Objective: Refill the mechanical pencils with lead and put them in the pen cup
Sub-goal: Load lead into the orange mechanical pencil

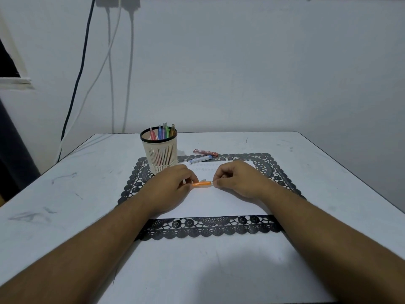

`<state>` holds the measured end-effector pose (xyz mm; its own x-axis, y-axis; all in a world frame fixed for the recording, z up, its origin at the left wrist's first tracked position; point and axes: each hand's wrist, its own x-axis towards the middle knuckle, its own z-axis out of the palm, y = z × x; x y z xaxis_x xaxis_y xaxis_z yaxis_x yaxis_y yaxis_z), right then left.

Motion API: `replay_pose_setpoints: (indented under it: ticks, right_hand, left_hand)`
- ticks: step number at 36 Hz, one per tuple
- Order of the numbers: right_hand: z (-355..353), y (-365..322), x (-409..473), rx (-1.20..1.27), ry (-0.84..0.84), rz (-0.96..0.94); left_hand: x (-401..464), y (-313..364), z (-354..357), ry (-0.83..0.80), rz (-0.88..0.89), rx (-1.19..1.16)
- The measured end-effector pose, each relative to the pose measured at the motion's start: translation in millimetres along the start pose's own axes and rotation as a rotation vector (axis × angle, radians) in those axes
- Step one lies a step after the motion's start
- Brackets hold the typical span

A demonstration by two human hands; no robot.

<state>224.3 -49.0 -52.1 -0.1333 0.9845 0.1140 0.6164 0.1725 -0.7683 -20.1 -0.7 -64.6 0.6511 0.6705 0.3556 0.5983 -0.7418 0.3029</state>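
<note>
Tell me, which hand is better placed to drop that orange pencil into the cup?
Probably the left hand: it grips the orange pencil by its barrel and lies just in front of the pen cup. The right hand only pinches the pencil's end, farther away.

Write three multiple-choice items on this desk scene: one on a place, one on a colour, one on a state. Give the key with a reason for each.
1. Where does the pen cup stand?
A. on the mat's far left corner
B. on the mat's near right corner
C. off the table

2. What colour is the pencil held between the hands?
A. black
B. orange
C. green

3. How is that pencil held?
A. left hand alone
B. lying untouched
C. left hand and right hand, one at each end

Key: 1 A, the cup sits on the black lace mat at far left. 2 B, the barrel shows orange. 3 C, fingers of each hand pinch one end.
</note>
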Motion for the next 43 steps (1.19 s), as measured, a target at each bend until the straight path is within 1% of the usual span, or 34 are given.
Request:
replay_pose_setpoints:
  ticks: [4,11,18,22,27,34,39,43]
  right_hand:
    - [-1.4,-0.5,-0.1,0.014,0.011,0.009]
    - [-5.7,0.5,0.6,-0.058,0.013,0.018]
    - [-15.9,9.3,0.3,-0.072,0.084,0.053]
    - [-14.5,10.5,0.7,-0.072,0.124,0.054]
    - [-5.2,4.5,3.5,-0.07,0.089,0.033]
    - [5.2,-1.7,6.6,-0.095,0.068,-0.026]
    - [6.7,-2.7,7.7,-0.108,0.035,-0.019]
    - [3.4,0.9,8.1,-0.101,0.055,-0.009]
  left_hand:
    - [0.0,1.1,0.3,-0.007,-0.008,-0.004]
    - [-0.7,3.9,0.4,0.002,-0.015,0.006]
    - [-1.8,1.8,-5.7,0.015,-0.035,-0.01]
    - [-2.9,1.8,-6.4,-0.018,0.012,-0.055]
    - [-1.2,4.4,-3.3,-0.049,0.056,-0.067]
    - [-0.5,1.4,-2.0,-0.055,0.064,-0.027]
    - [0.9,1.3,-1.5,-0.036,0.043,-0.003]
    - [2.3,-0.2,0.8,-0.026,0.047,0.009]
